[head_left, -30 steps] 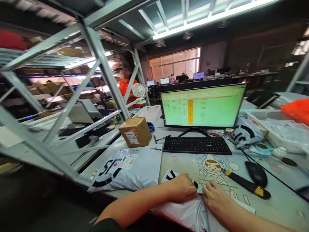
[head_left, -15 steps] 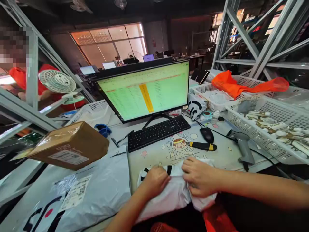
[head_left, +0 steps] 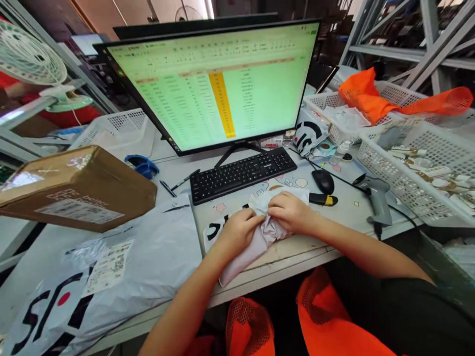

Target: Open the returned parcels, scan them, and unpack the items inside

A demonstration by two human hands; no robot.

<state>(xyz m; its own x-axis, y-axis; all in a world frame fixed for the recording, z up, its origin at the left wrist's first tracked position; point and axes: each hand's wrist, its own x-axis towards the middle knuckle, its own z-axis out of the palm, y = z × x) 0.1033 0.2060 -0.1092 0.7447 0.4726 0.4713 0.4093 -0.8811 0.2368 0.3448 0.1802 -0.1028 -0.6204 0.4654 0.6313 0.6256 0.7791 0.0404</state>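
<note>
A white plastic mailing bag (head_left: 245, 257) with black print lies at the desk's front edge, crumpled in its middle. My left hand (head_left: 241, 228) is closed on it, fingers bunched around the plastic. Close beside it, my right hand (head_left: 291, 212) pinches the same bag, gathering the creased part. Whatever the bag contains is hidden. Just behind my right hand lies a black and yellow utility knife (head_left: 323, 199), partly covered by the bag.
A large filled mailing bag (head_left: 156, 252) and a cardboard box (head_left: 81, 190) occupy the left. Behind are a keyboard (head_left: 243, 173) and monitor (head_left: 222, 89). A mouse (head_left: 322, 181), barcode scanner (head_left: 378, 200) and white basket of tubes (head_left: 401, 173) stand right.
My view has tipped downward and closer to the desk. The bag has been drawn further onto the desk and bunched up, and my hands have come nearer together.
</note>
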